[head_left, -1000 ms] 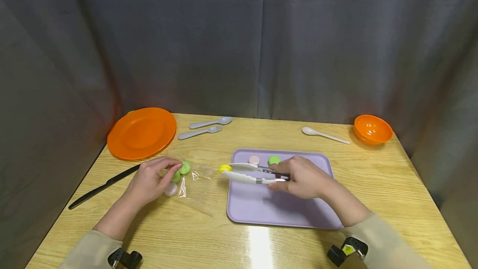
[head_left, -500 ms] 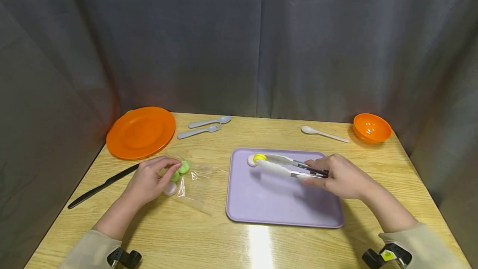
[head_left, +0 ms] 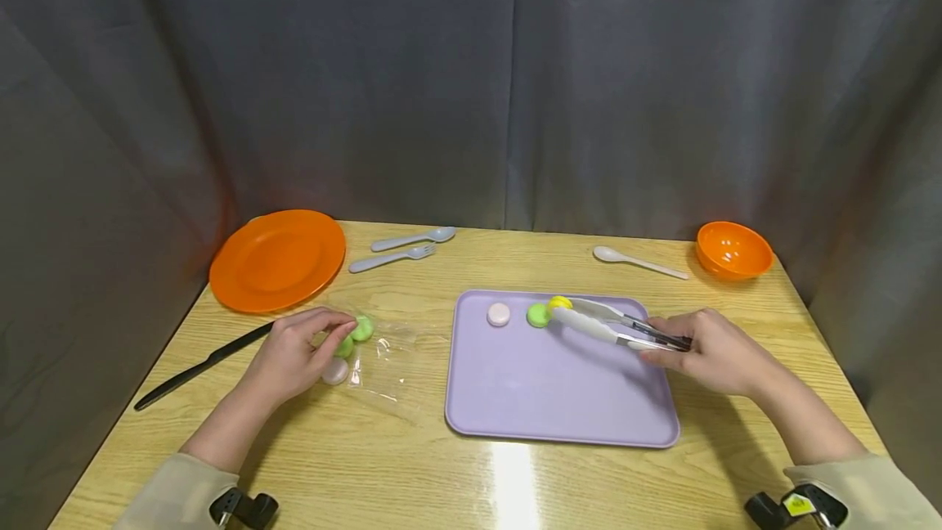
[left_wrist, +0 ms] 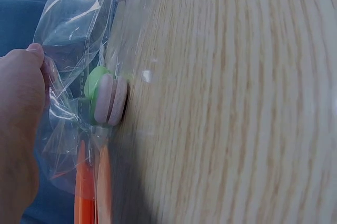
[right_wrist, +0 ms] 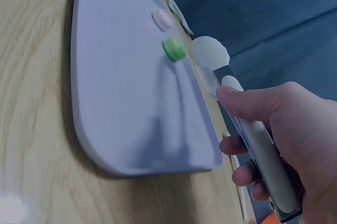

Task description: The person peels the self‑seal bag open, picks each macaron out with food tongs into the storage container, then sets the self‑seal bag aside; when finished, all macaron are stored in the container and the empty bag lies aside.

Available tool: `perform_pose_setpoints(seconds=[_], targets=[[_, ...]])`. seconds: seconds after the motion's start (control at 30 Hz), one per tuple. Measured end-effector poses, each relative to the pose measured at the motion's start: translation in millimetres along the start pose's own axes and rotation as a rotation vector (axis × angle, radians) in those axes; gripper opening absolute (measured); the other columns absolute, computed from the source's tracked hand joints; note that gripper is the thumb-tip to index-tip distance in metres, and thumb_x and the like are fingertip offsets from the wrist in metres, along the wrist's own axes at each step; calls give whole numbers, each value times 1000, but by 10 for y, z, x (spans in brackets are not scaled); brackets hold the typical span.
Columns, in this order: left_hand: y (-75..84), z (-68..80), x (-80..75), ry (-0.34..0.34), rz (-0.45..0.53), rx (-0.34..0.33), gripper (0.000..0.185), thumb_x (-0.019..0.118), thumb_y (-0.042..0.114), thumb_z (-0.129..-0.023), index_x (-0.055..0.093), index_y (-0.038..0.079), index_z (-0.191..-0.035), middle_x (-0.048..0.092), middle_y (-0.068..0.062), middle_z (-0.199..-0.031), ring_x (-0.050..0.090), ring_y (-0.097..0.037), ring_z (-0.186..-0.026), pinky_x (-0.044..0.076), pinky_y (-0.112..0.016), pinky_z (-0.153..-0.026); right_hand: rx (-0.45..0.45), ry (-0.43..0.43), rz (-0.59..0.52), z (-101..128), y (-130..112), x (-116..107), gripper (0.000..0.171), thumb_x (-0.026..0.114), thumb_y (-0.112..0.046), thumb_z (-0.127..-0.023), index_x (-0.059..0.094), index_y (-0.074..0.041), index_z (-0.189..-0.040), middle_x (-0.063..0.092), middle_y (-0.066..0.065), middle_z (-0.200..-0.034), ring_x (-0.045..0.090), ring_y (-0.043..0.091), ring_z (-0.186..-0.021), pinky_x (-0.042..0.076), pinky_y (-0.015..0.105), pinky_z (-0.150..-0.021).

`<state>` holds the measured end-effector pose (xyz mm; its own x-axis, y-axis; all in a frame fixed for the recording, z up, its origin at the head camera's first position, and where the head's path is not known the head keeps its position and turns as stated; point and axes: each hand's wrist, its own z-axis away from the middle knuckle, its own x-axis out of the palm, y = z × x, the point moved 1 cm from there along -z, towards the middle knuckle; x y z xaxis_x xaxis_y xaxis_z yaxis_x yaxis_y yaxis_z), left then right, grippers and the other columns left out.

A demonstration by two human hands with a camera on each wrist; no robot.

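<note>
My left hand (head_left: 296, 352) pinches the upper edge of a clear plastic bag (head_left: 390, 366) at the left of the table. Inside it, green macarons (head_left: 361, 328) and a pale pink macaron (left_wrist: 109, 100) show beside the fingers. With my right hand (head_left: 710, 350) I grip a pair of tongs (head_left: 611, 321); their white tips hold a yellow macaron (head_left: 559, 303) over the back of the lilac tray (head_left: 559, 437). On that tray lie a pink macaron (head_left: 498, 315) and a green macaron (head_left: 538, 316), the green one just left of the tong tips. The right wrist view hides the yellow macaron.
An orange plate (head_left: 277, 260) stands at the back left, with a grey spoon (head_left: 414, 240) and a grey fork (head_left: 392, 258) beside it. A black knife (head_left: 202, 366) lies at the left edge. Back right are a pale spoon (head_left: 640, 262) and an orange bowl (head_left: 733, 251).
My right hand has carried the yellow macaron in the tongs rightward, from beside the bag, past the pink macaron, to the green one on the tray. My left hand stays at the bag.
</note>
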<state>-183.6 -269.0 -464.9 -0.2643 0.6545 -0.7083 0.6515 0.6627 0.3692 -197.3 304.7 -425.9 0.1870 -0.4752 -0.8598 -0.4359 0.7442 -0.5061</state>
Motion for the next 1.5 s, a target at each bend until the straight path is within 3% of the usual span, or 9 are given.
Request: perform_pose_setpoints(seconds=[0.13,0.3,0.6,0.83,1.0,1.1,1.23,1.3,1.5], targets=[[10,-6,-6,-5,-1,-4,19,85,0,-89,80,11,-103,78,5,-97,75,-15,-89,59,-23,-77,18,-10,32,49,90,6,53,86,-36,-92,75,1,-128,75,4,-104,50,7,-68,37,26,-57],[17,-17,-10,-1,-3,-2,18,84,0,-89,80,11,-103,78,6,-97,75,-15,-88,60,-28,-75,21,-16,36,95,171,24,51,86,-35,-92,76,0,-126,67,-6,-87,44,6,-63,33,27,-55],[16,-18,-14,-6,-5,-6,17,85,1,-89,80,11,-103,77,6,-97,75,-13,-89,60,-28,-75,81,-29,64,136,248,-2,56,87,-36,-90,74,2,-129,56,-8,-73,45,10,-62,34,27,-55],[8,-12,1,-11,-8,-14,21,86,-1,-87,80,12,-102,77,6,-96,75,-14,-88,60,-29,-74,31,-5,154,165,274,-34,37,90,-42,-86,74,-15,-106,45,-12,-66,42,8,-60,30,27,-54],[2,-10,4,-15,-11,-17,20,85,0,-88,80,12,-103,77,7,-97,75,-13,-89,60,-27,-77,20,11,181,168,284,-17,42,92,-43,-84,75,-14,-109,41,-11,-66,40,8,-60,29,27,-55],[-1,-5,-5,-15,-7,-15,20,85,0,-88,80,12,-103,77,7,-98,75,-13,-90,60,-27,-77,8,22,192,146,274,-1,55,91,-42,-84,76,-4,-121,57,-6,-73,47,11,-66,37,30,-59],[5,-3,-14,-22,-6,-13,18,85,2,-89,80,12,-104,78,6,-99,75,-14,-91,60,-28,-78,5,40,202,137,264,6,65,91,-39,-85,72,4,-130,77,8,-101,57,16,-75,47,37,-67],[7,-2,-22,-21,-10,-16,18,85,2,-90,80,12,-104,78,6,-99,75,-14,-92,60,-27,-79,12,41,199,138,264,6,65,91,-38,-86,72,5,-131,77,12,-109,58,17,-77,48,37,-67],[10,-1,-50,-18,-17,-18,17,85,3,-90,80,12,-104,78,6,-99,75,-14,-92,59,-25,-82,22,20,175,133,279,11,67,90,-42,-86,72,4,-131,77,9,-106,52,14,-72,38,30,-62]])
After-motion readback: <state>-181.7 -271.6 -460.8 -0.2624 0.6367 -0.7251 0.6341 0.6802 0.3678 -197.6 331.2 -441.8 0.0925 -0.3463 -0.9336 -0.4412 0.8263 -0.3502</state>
